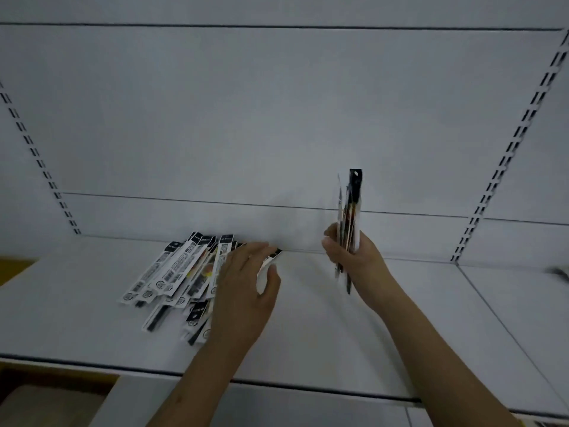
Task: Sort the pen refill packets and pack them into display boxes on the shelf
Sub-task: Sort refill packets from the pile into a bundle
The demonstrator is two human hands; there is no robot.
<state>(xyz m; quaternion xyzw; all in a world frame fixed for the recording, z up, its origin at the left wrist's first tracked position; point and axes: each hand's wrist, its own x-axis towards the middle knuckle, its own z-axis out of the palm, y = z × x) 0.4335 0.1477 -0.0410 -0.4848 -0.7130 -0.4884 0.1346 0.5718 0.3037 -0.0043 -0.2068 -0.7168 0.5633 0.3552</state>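
Observation:
A loose pile of several pen refill packets [178, 272], long white sleeves with black tops, lies on the white shelf [323, 328] left of centre. My left hand [246, 291] is at the pile's right edge, fingers and thumb pinching one packet [268, 263] that sticks out to the right. My right hand [351, 257] is raised above the shelf and grips an upright bundle of packets [351, 208], their black tops pointing up. No display box is in view.
The shelf's white back panel [277, 118] stands close behind both hands. Slotted uprights [505, 167] run up on the right and on the left. A dark blurred object [558, 272] lies at the far right. Below the shelf's front edge a lower shelf shows.

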